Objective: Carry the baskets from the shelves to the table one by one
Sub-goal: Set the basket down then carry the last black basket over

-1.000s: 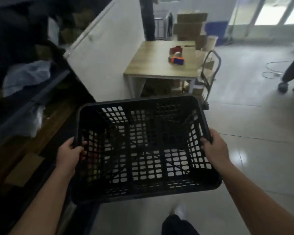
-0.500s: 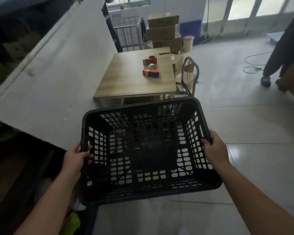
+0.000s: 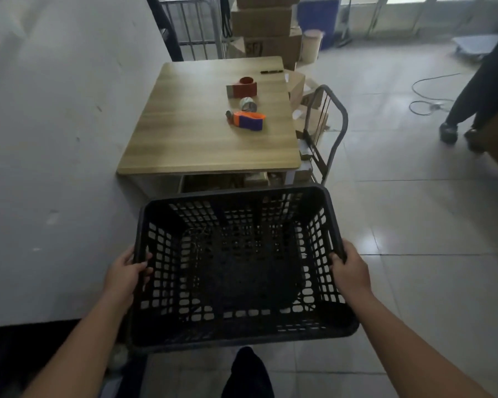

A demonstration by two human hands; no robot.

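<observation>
Black perforated plastic basket (image 3: 236,265) gripped between left hand (image 3: 124,272) and right hand (image 3: 350,270), held short of light wooden desk (image 3: 207,133).

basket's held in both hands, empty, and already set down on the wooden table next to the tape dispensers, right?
Not set down. The head view shows the basket held by the left hand and right hand over the floor, short of the table. The rest holds.

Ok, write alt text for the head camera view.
Two bare hands, left hand and right hand, hold an empty black perforated plastic basket by its side rims above a tiled floor. Ahead stands a light wooden table carrying an orange-and-purple tape dispenser and a red tape dispenser.
</observation>
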